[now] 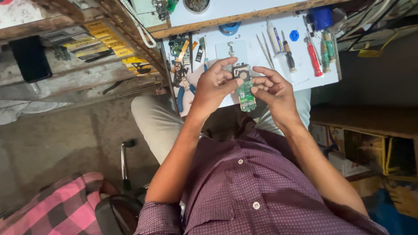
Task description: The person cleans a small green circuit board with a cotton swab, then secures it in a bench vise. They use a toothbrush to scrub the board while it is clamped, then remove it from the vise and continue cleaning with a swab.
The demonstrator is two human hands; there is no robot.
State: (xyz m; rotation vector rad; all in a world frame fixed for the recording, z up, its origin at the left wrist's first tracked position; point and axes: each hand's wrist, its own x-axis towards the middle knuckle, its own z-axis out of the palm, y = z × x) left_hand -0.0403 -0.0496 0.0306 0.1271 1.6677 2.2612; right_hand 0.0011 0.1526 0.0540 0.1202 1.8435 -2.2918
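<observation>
A small green circuit board (245,89) is held upright between both hands, above the near edge of the white table (252,48) and over the person's lap. The left hand (216,82) clamps the board's left side, its thumb pressing on the dark round part at the top. The right hand (272,89) holds the right edge with curled fingers; just how firmly it pinches is hard to tell. A red-handled screwdriver (313,57) and tweezers (264,51) lie on the table beyond.
</observation>
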